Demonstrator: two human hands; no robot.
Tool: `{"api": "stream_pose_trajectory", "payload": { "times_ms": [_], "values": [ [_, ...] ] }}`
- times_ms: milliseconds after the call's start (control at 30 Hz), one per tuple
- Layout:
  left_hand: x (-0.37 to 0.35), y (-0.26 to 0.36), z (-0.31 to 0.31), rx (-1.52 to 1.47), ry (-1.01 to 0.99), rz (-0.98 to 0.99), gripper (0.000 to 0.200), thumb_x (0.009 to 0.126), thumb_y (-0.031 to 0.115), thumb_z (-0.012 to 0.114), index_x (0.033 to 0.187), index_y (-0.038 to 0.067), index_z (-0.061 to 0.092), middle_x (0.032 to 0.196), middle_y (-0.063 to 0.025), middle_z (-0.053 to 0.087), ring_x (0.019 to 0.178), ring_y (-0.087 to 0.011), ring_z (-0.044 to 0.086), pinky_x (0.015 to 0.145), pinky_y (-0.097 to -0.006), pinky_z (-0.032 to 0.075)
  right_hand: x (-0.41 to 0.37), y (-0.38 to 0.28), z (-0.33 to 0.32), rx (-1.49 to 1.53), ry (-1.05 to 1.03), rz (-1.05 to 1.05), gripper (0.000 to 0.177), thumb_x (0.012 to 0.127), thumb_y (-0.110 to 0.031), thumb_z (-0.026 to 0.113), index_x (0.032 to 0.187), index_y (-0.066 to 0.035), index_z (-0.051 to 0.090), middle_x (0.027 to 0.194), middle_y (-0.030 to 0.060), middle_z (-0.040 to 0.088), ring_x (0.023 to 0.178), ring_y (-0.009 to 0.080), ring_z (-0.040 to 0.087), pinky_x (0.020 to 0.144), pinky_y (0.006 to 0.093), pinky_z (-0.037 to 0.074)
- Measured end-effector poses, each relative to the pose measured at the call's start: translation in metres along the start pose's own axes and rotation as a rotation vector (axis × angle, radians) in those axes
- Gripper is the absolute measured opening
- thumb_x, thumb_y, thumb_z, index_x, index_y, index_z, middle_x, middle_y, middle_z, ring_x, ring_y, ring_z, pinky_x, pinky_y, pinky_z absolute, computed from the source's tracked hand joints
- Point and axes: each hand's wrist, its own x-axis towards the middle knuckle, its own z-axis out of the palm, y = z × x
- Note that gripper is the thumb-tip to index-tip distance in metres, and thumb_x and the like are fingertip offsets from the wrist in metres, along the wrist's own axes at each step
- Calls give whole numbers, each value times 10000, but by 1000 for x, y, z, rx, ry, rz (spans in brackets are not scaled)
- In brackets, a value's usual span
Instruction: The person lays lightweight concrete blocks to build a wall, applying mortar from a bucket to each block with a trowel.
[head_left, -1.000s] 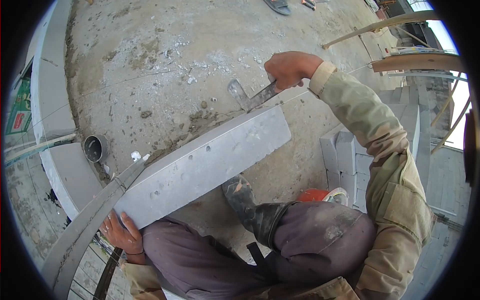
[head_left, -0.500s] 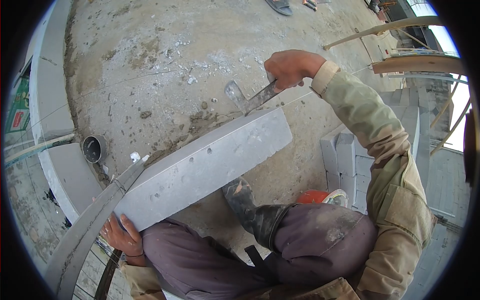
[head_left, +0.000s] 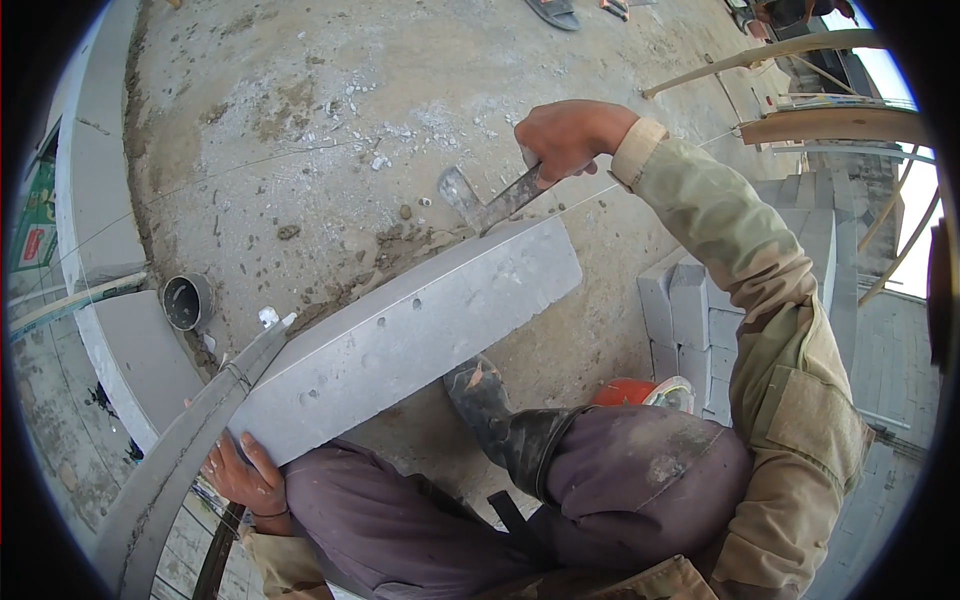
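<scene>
Gripping flat-bladed tool (head_left: 478, 205) tight: right hand (head_left: 570, 135) clamped round handle, blade just past block (head_left: 410, 335) far edge. Left hand (head_left: 240, 470) spread flat on block's near-left end, not gripping. Risk imo: block tips onto boot (head_left: 485, 400) under its near side, or blade chips the edge.

My right arm (head_left: 740, 260) stretches forward and across, bent at the elbow, with the wrist cocked slightly down. My right hand (head_left: 565, 135) is clenched in a firm fist, knuckles up. My left hand (head_left: 240, 470) sits low and close to me, fingers spread and pointing forward.
</scene>
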Motion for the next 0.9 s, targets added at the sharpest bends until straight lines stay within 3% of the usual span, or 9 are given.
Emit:
{"api": "stream_pose_trajectory", "payload": {
  "times_ms": [333, 500, 733, 900],
  "values": [
    [0, -1, 0, 30, -21, 1, 485, 1018, 248, 533, 1327, -115, 624, 1353, -297, 624, 1324, -479, 533, 1199, -582, 309, 2, 6, -3, 65, 149, 9, 237, 840, -142, 735, 762, 77, 687, 629, 153, 669, 487, 269, 665, 473, 378, 524],
    [-1, -2, 0, 20, -35, -6, 492, 1018, 250, 531, 1332, -118, 616, 1359, -298, 620, 1328, -477, 528, 1204, -580, 301, 2, -5, 1, 19, 1, 9, 256, 836, -136, 729, 717, 84, 671, 621, 156, 667, 472, 270, 658, 479, 378, 529],
    [0, -2, 0, 24, -27, 8, 491, 1014, 247, 537, 1320, -130, 614, 1351, -304, 621, 1322, -482, 530, 1198, -582, 302, 4, -4, -2, -17, 25, -26, 259, 833, -138, 728, 711, 83, 670, 619, 159, 669, 471, 269, 662, 486, 382, 532],
    [0, 0, 2, 7, -19, -3, 476, 1009, 230, 540, 1310, -130, 619, 1341, -306, 624, 1313, -487, 535, 1187, -583, 311, 0, -6, -8, 58, 155, 10, 251, 843, -153, 735, 746, 73, 685, 639, 157, 684, 514, 284, 682, 499, 385, 540]
  ]
}}
